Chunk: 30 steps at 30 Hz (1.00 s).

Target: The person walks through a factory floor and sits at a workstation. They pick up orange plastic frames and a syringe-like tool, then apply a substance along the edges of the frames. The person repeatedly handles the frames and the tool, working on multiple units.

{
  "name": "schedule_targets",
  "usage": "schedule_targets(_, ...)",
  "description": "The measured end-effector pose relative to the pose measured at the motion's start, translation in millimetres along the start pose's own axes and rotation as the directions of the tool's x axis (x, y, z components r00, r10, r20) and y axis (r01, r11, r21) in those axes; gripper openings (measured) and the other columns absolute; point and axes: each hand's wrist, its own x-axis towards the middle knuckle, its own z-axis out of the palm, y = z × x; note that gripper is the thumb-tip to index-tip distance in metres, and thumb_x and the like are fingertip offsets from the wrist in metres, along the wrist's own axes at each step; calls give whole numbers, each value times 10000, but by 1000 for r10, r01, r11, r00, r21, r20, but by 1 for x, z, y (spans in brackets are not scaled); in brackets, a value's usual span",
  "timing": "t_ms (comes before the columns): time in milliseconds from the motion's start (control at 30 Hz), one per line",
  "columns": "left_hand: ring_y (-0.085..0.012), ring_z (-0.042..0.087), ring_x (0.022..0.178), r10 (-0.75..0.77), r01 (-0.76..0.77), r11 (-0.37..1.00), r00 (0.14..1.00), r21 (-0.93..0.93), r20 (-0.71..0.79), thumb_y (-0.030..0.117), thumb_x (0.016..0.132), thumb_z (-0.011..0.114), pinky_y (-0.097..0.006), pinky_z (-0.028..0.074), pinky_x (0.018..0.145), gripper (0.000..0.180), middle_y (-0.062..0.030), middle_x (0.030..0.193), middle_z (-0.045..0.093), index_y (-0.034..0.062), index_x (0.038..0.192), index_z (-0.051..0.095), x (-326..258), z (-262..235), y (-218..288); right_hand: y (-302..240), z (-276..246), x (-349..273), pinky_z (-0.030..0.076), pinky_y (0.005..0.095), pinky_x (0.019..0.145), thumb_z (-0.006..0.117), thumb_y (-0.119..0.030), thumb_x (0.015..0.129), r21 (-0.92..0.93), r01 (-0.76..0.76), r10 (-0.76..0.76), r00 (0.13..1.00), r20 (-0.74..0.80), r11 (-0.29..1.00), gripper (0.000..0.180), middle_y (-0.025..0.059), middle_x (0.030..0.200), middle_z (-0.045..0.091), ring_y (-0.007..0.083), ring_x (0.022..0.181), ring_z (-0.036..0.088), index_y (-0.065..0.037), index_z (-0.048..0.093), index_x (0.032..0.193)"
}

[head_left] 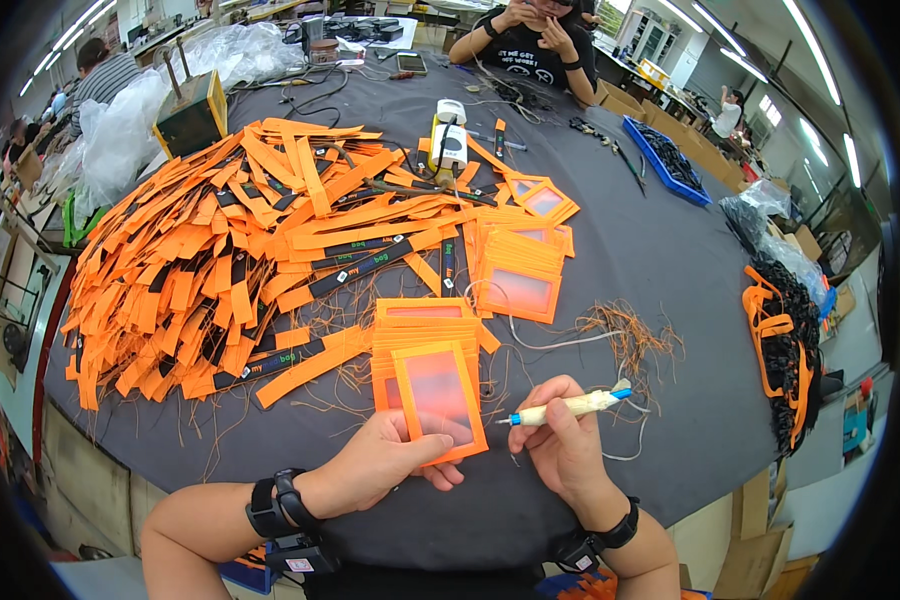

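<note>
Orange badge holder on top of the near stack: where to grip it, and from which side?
Grip the orange badge holder by its solid orange border at the lower-left corner, coming from the near-left, as the left hand does. It is flat, its middle is a thin clear window, and the stack behind blocks the far edge. The right hand holds the pen-like tool on its right side.

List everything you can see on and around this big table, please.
Holder: one, orange frame with clear window, in left hand.
Tool: one, pale handle with blue tip, in right hand.
Holder stacks: several, orange, table centre.
Strap pile: many, orange and black, table left.
Thread scraps: tangle, brownish, right of centre.
Blue tray: one, far right.
Table: dark grey, round.
Person: seated at far edge.
Left hand.
Right hand.
</note>
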Motion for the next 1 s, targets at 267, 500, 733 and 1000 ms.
schedule_targets(267, -180, 658, 763, 4, -4, 1000, 1000, 24, 17, 110, 900, 565, -272, 557, 663, 252, -123, 977, 629, -57, 1089, 573, 0, 0, -2, 1, 1, -3, 524, 318, 675, 568, -163, 929, -125, 18, -14, 999, 33, 992, 171, 96, 837, 616, 162, 750, 616, -23, 505, 1004)
schedule_targets(500, -178, 657, 761, 5, -6, 1000, 1000, 24, 19, 113, 906, 563, -278, 559, 668, 253, -125, 975, 630, -59, 1091, 574, 0, -1, -3, 3, 1, -1, 521, 336, 637, 581, -222, 920, -121, -22, 21, 1000, -7, 992, 208, 97, 815, 575, 196, 679, 603, -38, 494, 967)
schedule_targets(733, -180, 658, 758, 13, -13, 1000, 1000, 23, 21, 108, 911, 557, -279, 558, 670, 246, -126, 968, 633, -58, 1091, 579, -1, -1, -2, 1, -2, -2, 521, 329, 607, 563, -218, 932, -89, -50, 54, 997, 45, 995, 201, 101, 787, 593, 192, 672, 610, -35, 500, 984)
schedule_targets(1000, -163, 660, 790, 167, -168, 971, 986, 173, 19, 102, 929, 532, -253, 547, 697, 273, -115, 969, 643, -63, 1141, 577, -1, 2, -1, -3, 8, -6, 534, 288, 665, 634, -70, 866, -645, 284, -254, 957, 142, 709, 337, 98, 858, 633, 148, 730, 633, -33, 497, 1172)
